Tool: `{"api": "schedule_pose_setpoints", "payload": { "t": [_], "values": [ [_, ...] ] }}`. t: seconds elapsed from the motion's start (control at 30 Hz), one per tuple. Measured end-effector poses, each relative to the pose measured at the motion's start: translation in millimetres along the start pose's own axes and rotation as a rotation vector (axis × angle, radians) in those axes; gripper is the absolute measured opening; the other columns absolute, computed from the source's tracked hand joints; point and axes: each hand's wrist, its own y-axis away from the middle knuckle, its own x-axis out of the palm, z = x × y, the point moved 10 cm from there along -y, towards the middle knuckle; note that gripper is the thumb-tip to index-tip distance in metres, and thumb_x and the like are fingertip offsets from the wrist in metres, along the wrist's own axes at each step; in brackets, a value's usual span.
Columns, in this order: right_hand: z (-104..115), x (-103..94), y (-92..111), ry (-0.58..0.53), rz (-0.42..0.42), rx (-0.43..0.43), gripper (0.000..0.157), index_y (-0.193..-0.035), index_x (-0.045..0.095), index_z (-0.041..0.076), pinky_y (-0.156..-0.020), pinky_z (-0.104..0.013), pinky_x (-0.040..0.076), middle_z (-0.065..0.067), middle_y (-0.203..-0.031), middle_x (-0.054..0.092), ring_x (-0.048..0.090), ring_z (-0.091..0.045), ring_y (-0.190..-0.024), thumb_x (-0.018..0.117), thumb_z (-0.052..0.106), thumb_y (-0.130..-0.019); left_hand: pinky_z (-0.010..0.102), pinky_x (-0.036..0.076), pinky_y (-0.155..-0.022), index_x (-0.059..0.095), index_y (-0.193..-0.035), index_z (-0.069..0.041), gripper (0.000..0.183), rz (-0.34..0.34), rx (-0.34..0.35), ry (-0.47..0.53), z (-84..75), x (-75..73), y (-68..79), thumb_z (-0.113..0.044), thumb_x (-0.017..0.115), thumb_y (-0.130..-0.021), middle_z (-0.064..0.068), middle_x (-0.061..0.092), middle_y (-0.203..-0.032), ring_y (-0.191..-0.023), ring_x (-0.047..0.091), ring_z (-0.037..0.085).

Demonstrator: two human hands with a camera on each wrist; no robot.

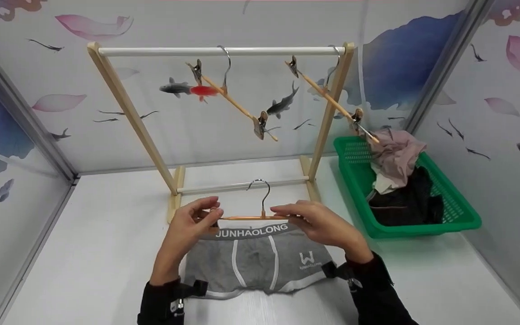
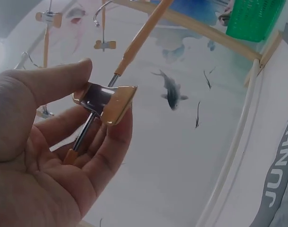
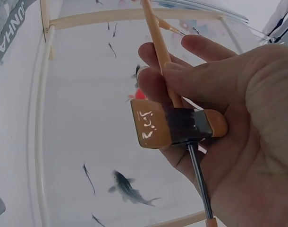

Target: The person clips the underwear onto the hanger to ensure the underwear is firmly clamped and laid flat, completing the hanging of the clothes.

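A wooden clip hanger (image 1: 244, 218) with a metal hook is held level between both hands, above a pair of grey boxer briefs (image 1: 254, 262) lying flat with its lettered waistband toward the rack. At the hanger's left end, my left hand (image 1: 187, 231) pinches a clip (image 2: 119, 105) between thumb and fingers. My right hand (image 1: 325, 223) grips the wooden bar just inside the other clip (image 3: 152, 126), thumb against the wood. That second clip sits by the palm in the right wrist view.
Behind the briefs stands a wooden rack with a white top rail (image 1: 165, 52). Two more clip hangers (image 1: 237, 104) (image 1: 332, 98) hang from it. To the right, a green basket (image 1: 461, 216) holds pink cloth (image 1: 395, 153) and dark cloth (image 1: 404, 203). Patterned walls enclose the table.
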Motion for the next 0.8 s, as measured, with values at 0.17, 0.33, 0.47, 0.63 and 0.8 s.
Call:
{"api": "schedule_pose_setpoints", "payload": {
  "t": [0.17, 0.33, 0.47, 0.63, 0.8],
  "values": [
    [4.0, -2.4, 2.1, 0.011, -0.034, -0.069, 0.041, -0.136, 0.064, 0.008, -0.076, -0.032, 0.054, -0.006, -0.118, 0.071, 0.065, -0.018, -0.098, 0.063, -0.004, -0.097, 0.026, 0.056, -0.073, 0.066, -0.128, 0.003, 0.036, 0.041, -0.046, 0.012, 3.8, 1.4, 1.9, -0.017, 0.070, -0.098, 0.014, 0.070, -0.104, -0.089, 0.067, 0.028],
    [-7.1, -18.3, 4.8, 0.006, -0.163, -0.057, 0.045, -0.138, 0.062, 0.007, -0.083, -0.037, 0.055, -0.008, -0.126, 0.068, 0.065, -0.021, -0.108, 0.070, 0.000, -0.094, 0.027, 0.057, -0.070, 0.066, -0.128, 0.003, 0.034, -0.001, -0.039, 0.039, 3.4, -6.5, 0.9, -0.014, 0.068, -0.099, 0.016, 0.069, -0.102, -0.084, 0.068, 0.028],
    [-35.3, -32.8, 11.4, -0.013, -0.262, 0.124, 0.045, -0.141, 0.060, 0.008, -0.089, -0.047, 0.054, -0.009, -0.132, 0.065, 0.063, -0.025, -0.117, 0.070, 0.012, -0.097, 0.025, 0.056, -0.069, 0.065, -0.128, 0.005, 0.033, -0.063, -0.015, 0.041, 3.0, -14.9, -0.4, -0.010, 0.067, -0.099, 0.011, 0.069, -0.101, -0.081, 0.066, 0.019],
    [-75.2, -28.0, 20.4, -0.191, -0.255, 0.363, 0.042, -0.142, 0.056, 0.002, -0.083, -0.046, 0.058, -0.019, -0.124, 0.066, 0.067, -0.036, -0.107, 0.062, 0.017, -0.103, 0.022, 0.055, -0.067, 0.065, -0.128, 0.006, 0.033, -0.131, -0.055, 0.107, 13.0, -23.2, -3.4, -0.009, 0.067, -0.099, 0.012, 0.069, -0.097, -0.079, 0.064, 0.018],
    [-95.8, -16.5, 22.5, -0.388, -0.245, 0.469, 0.029, -0.125, 0.064, -0.008, -0.068, -0.044, 0.061, -0.018, -0.097, 0.069, 0.069, -0.042, -0.081, 0.056, 0.012, -0.106, 0.025, 0.055, -0.070, 0.061, -0.132, 0.004, 0.035, -0.150, -0.089, 0.126, 27.2, -21.7, -8.2, -0.009, 0.066, -0.100, 0.017, 0.063, -0.107, -0.085, 0.063, 0.021]
  ]
}}
